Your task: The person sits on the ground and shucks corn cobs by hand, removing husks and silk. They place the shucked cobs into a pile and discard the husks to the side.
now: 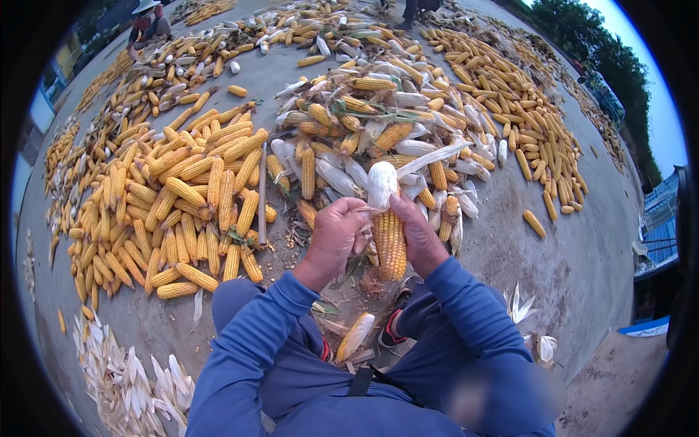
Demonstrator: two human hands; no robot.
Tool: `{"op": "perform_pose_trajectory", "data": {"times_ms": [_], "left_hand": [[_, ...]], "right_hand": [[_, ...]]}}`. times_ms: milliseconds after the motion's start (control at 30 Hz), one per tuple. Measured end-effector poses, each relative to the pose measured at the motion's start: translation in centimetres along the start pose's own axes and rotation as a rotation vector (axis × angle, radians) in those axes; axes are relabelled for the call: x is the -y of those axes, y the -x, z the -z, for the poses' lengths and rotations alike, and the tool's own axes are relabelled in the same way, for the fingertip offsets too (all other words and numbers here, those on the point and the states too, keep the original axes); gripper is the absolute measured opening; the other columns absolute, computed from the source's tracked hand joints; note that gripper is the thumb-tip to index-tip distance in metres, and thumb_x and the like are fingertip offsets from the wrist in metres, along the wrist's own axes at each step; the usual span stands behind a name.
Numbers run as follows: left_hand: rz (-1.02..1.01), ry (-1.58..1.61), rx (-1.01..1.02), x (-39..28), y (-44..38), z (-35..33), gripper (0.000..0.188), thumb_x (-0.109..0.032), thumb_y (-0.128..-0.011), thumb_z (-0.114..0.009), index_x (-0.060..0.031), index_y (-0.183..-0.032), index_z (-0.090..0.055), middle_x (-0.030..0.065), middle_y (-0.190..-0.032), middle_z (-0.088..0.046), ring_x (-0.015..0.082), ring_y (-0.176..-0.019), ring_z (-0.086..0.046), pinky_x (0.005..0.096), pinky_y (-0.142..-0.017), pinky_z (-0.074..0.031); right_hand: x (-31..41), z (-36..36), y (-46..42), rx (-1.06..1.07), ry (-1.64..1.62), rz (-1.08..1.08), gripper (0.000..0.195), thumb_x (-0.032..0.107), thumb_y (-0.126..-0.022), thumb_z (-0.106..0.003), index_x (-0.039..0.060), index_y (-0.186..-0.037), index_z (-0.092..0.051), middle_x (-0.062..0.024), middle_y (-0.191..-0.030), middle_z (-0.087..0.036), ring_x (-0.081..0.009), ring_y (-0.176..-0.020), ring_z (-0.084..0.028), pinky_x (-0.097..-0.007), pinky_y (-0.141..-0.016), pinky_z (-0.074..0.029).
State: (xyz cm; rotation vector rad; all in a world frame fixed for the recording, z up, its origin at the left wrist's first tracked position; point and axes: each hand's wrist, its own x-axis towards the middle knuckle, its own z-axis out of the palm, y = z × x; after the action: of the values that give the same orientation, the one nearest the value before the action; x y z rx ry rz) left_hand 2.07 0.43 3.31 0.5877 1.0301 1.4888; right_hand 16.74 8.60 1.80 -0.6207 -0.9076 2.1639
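Both my hands are on one yellow corn cob (390, 243), held upright in front of my knees. Pale husk (382, 183) still covers its far end, while the near part shows bare kernels. My right hand (418, 232) grips the cob's right side, thumb at the husk's edge. Between the fingers of my left hand (338, 235) is a strip of husk pulled out to the left. A loose husk leaf (434, 158) points away to the upper right. Between my feet lies another cob (355, 337) with husk along one side.
Ahead is a heap of partly husked corn (371, 109). Bare cobs (180, 196) are piled to the left beside a wooden stick (262, 196). More cobs (519, 109) spread at right. Stripped husks (131, 377) lie at lower left. A person in a hat (147, 27) crouches far left.
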Motion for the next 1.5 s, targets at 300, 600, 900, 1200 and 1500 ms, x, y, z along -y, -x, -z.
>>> {"op": "perform_pose_trajectory", "data": {"times_ms": [300, 600, 900, 1200, 1500], "left_hand": [[-0.033, 0.092, -0.096, -1.0, -1.5, 1.9, 0.008, -0.009, -0.098, -0.057, -0.0033, -0.102, -0.06, 0.0032, -0.072, -0.061, 0.0067, -0.042, -0.048, 0.0204, -0.033, -0.032], [-0.178, 0.258, -0.333, -4.0, -5.6, 7.9, 0.012, -0.008, -0.096, -0.057, -0.0029, -0.107, -0.055, 0.0033, -0.072, -0.06, 0.0099, -0.043, -0.049, 0.0239, -0.034, -0.031], [-0.248, 0.112, -0.323, -3.1, -6.4, 8.5, 0.014, -0.007, -0.096, -0.057, -0.0026, -0.109, -0.056, 0.0042, -0.076, -0.062, 0.0114, -0.049, -0.055, 0.0249, -0.039, -0.038], [-0.662, -1.414, -0.21, 1.6, -5.2, 9.1, 0.051, -0.022, -0.078, -0.072, 0.0025, -0.121, -0.058, 0.0228, -0.111, -0.061, 0.042, -0.103, -0.057, 0.0497, -0.095, -0.045], [-0.117, -0.506, 0.204, 3.7, 0.0, 0.0, 0.058, -0.025, -0.091, -0.068, 0.0074, -0.135, -0.046, 0.0194, -0.122, -0.06, 0.0236, -0.113, -0.061, 0.034, -0.095, -0.05]], "right_hand": [[-0.3, -0.1, -0.1, 0.078, 0.101, -0.244, 0.056, 0.015, -0.084, -0.073, -0.0031, -0.131, -0.048, -0.0112, -0.11, -0.063, -0.0197, -0.091, -0.067, -0.0347, -0.081, -0.058], [-1.1, -0.6, 1.0, 0.203, 0.373, -0.391, 0.072, 0.017, -0.072, -0.077, -0.0024, -0.134, -0.046, -0.0087, -0.105, -0.06, -0.0191, -0.088, -0.064, -0.0348, -0.081, -0.056], [-1.5, -1.2, 2.0, 0.18, 0.349, -0.336, 0.075, 0.019, -0.069, -0.076, -0.0038, -0.133, -0.046, -0.0078, -0.107, -0.058, -0.0175, -0.091, -0.06, -0.0349, -0.085, -0.054], [-0.5, 0.6, -0.1, -0.083, 0.211, 0.034, 0.073, 0.014, -0.075, -0.071, -0.0001, -0.139, -0.04, -0.0105, -0.115, -0.056, -0.0205, -0.101, -0.06, -0.0353, -0.087, -0.052], [0.1, 0.9, 0.0, -0.182, 0.042, 0.19, 0.047, 0.013, -0.089, -0.064, 0.0014, -0.129, -0.043, -0.0092, -0.107, -0.056, -0.0209, -0.093, -0.062, -0.0377, -0.083, -0.055]]}}
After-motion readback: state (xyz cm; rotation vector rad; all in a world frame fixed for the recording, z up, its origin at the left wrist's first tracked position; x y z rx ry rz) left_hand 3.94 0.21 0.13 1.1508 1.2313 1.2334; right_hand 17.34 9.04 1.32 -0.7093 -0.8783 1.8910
